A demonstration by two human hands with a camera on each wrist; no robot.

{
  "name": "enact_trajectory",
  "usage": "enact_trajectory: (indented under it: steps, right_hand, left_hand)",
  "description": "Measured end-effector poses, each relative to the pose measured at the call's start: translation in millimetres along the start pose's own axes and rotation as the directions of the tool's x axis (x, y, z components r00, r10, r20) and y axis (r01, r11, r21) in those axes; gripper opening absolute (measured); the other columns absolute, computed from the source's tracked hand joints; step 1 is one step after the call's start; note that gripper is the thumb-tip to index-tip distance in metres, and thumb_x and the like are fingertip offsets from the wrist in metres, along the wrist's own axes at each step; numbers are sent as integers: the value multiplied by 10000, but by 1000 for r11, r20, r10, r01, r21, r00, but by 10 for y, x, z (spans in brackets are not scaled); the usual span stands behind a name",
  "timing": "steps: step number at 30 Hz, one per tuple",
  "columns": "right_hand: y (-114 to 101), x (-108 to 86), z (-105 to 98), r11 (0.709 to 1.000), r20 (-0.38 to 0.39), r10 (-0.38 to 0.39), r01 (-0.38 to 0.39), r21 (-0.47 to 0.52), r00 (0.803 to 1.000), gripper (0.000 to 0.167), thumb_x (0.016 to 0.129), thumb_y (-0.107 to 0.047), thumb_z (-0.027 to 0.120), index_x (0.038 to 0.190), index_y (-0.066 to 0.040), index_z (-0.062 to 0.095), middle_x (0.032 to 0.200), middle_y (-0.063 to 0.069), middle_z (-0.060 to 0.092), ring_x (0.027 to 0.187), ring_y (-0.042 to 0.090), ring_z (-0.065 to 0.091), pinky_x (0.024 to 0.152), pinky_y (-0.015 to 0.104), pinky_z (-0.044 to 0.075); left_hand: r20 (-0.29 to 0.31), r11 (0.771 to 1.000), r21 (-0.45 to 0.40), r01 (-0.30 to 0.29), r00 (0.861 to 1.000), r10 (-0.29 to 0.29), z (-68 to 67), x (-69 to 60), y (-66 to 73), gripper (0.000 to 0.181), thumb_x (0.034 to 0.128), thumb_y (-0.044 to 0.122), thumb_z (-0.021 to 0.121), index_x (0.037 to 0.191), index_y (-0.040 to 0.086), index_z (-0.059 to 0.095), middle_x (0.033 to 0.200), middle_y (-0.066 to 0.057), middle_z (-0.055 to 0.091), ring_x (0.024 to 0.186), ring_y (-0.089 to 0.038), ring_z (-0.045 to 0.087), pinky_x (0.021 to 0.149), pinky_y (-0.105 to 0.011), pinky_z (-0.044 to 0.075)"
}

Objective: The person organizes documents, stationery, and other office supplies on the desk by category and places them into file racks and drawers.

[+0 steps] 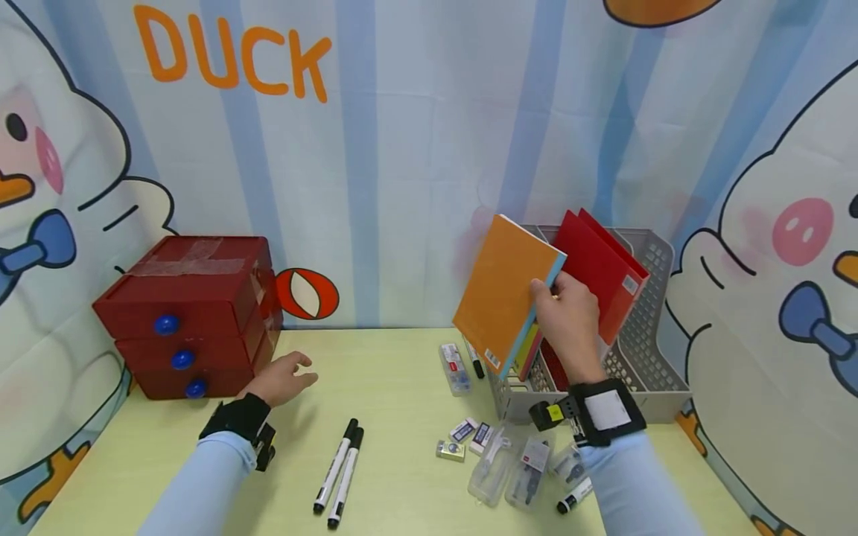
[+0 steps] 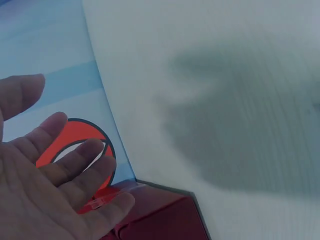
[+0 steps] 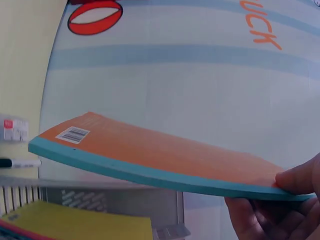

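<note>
My right hand (image 1: 570,324) pinches an orange notebook (image 1: 506,290) by its light-blue spine, thumb on the cover. In the right wrist view the notebook (image 3: 150,152) is held above the grey file holder (image 1: 660,342), a barcode label at its far corner. Red folders (image 1: 593,260) stand tilted in the holder behind the hand. A yellow notebook (image 3: 90,225) lies lower in it, partly hidden. My left hand (image 1: 280,380) hovers over the table beside the red drawer box (image 1: 194,313), fingers loosely spread and holding nothing.
Two black-capped markers (image 1: 340,473) lie on the table between the hands. Small erasers (image 1: 462,432), clear plastic cases (image 1: 506,469) and another marker (image 1: 575,495) lie before the holder. A clear case (image 1: 456,368) sits left of it. A duck-print curtain (image 1: 422,164) hangs behind.
</note>
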State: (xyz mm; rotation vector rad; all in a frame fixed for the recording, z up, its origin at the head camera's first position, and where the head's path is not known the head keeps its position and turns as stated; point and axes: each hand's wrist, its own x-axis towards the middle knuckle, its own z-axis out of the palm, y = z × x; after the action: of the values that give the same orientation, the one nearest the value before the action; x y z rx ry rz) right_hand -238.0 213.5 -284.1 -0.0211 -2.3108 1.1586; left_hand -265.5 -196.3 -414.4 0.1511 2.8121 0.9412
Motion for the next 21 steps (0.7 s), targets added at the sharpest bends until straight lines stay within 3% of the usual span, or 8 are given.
enact_trajectory:
  steps: [5,9,14,18,21]
  right_hand:
    - [36,43,-185,994,-52,67,-71,-79,996,379,1004,-332,523,1117,6,651,1060,164,710,890,313,680,773,447,573]
    - [61,64,-250,992,-93,62,-72,-103,994,384,1004,-336,510,1091,13,644,1062,172,702,902,321,664,802,479,564]
    - [118,104,-248,989,-151,32,-53,-139,988,380,1018,-314,496,1063,36,638,1038,201,695,897,353,664,786,502,566]
    - [220,159,-175,983,-188,1,-35,-178,982,365,1026,-296,513,1026,47,636,999,220,699,874,381,673,753,504,571]
    - [350,221,-61,979,-221,-27,-19,-203,975,330,1025,-272,531,923,30,617,857,218,677,777,370,656,661,434,547]
  left_hand:
    - [23,985,172,1,1000,-5,-23,-31,-8,441,948,198,647,1272,-83,541,1283,-310,558,1112,-435,539,958,-590,449]
    - [90,967,254,14,995,-38,-26,-40,10,440,922,201,688,1244,-74,569,1228,-271,601,1079,-410,557,941,-581,458]
    - [146,956,289,51,985,-96,-4,-45,8,454,901,221,711,1236,-56,584,1209,-231,613,1062,-381,557,938,-597,442]
    - [148,954,296,47,984,-95,-1,-57,23,454,902,227,709,1237,-54,586,1212,-225,614,1069,-383,556,942,-602,437]
    - [148,955,294,45,985,-92,0,-58,31,455,905,225,706,1242,-56,584,1221,-229,611,1084,-389,553,948,-598,436]
